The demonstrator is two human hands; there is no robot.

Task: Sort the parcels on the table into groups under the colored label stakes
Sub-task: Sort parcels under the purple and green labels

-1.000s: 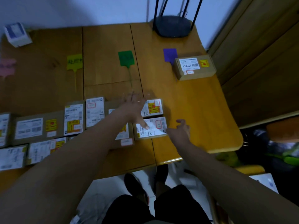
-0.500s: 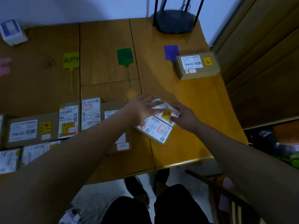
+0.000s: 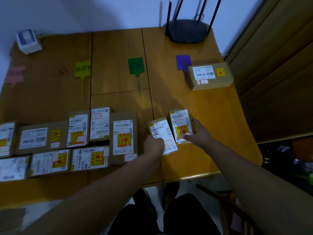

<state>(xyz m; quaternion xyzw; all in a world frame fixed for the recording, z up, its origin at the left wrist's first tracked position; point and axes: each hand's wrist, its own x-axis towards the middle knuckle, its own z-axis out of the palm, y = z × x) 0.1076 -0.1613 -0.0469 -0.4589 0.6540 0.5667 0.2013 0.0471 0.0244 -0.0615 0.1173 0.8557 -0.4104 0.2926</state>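
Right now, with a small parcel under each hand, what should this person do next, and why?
Probably read the two labels, then slide the right hand's parcel up toward the purple stake. Only one box sits there; the green stake has none. The left hand holds the other parcel.

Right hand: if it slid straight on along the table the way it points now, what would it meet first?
The right hand grips a small parcel and points up-table. Ahead lies bare table; the first thing in that line looks like the brown box beside the purple stake, though depth is hard to judge.
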